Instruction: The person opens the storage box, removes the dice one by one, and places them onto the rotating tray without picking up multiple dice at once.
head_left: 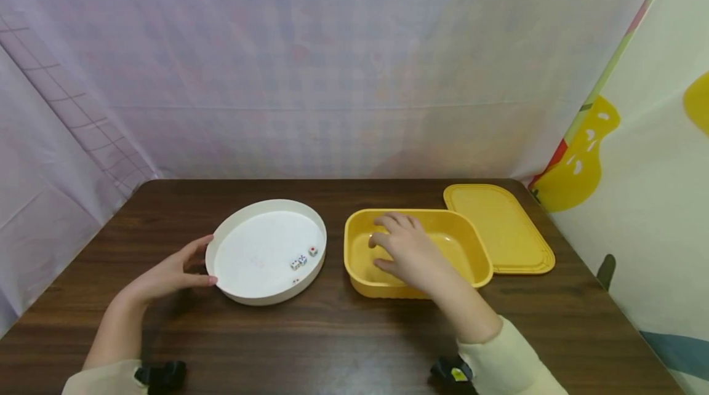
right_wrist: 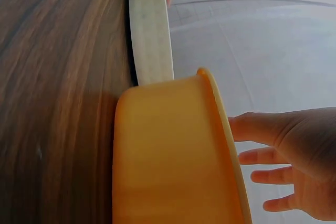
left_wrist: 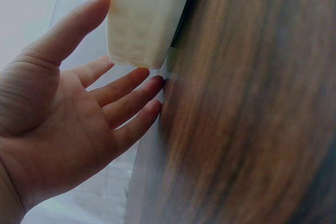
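Observation:
At the left, a round white tray (head_left: 244, 287) lies on the table with several small white dice (head_left: 302, 259) grouped toward its right side. My left hand (head_left: 168, 272) reaches the tray's left edge, the thumb and fingertips touching the outer wall; in the left wrist view the palm (left_wrist: 68, 114) shows bare and the fingers are extended. My right hand (head_left: 412, 253) hovers over the yellow rectangular box (head_left: 365, 289) with loosely bent, spread fingers. Nothing shows between those fingers in the right wrist view, where the box's side wall (right_wrist: 173, 156) hides part of them.
A flat yellow lid (head_left: 498, 232) lies on the table behind and right of the box, partly covered by the box's corner. Cloth curtains (head_left: 332, 75) hang along the back and sides of the dark wooden table (head_left: 310, 352). Dark straps sit at both wrists.

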Tool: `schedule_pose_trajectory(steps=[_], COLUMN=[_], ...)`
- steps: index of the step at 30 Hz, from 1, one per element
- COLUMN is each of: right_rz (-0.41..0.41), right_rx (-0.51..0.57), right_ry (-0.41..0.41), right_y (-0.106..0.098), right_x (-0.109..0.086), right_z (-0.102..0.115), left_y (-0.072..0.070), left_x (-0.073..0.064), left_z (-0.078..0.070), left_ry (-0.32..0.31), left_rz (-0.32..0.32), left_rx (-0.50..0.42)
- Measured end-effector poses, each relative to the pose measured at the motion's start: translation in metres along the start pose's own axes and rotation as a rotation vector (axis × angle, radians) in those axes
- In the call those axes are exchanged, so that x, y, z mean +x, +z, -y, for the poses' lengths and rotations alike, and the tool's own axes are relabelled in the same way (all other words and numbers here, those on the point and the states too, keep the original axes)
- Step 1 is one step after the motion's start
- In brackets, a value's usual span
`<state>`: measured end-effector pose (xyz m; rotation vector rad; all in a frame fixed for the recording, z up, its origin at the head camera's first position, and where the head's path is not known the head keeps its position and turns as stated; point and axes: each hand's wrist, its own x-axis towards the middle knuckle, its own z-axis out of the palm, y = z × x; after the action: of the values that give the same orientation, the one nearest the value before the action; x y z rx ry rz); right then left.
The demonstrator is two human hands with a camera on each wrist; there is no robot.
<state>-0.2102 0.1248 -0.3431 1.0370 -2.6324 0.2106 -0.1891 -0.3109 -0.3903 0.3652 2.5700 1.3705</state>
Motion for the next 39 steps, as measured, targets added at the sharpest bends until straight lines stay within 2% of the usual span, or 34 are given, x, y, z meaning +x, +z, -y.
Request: schedule_pose_trajectory(steps=[20,39], right_rz=[0.023,0.043], right_rx=[-0.031,-0.003], right_ry=[0.056,0.110], right_y=[0.002,0.007], right_x=[-0.018,-0.026], right_z=[-0.026,-0.047], left_y=[0.000,0.001], left_x=[0.000,0.000], left_z=[0.000,-0.001], left_ry=[-0.005,0.003], left_rz=[-0.008,-0.015], left_rx=[0.010,0.012])
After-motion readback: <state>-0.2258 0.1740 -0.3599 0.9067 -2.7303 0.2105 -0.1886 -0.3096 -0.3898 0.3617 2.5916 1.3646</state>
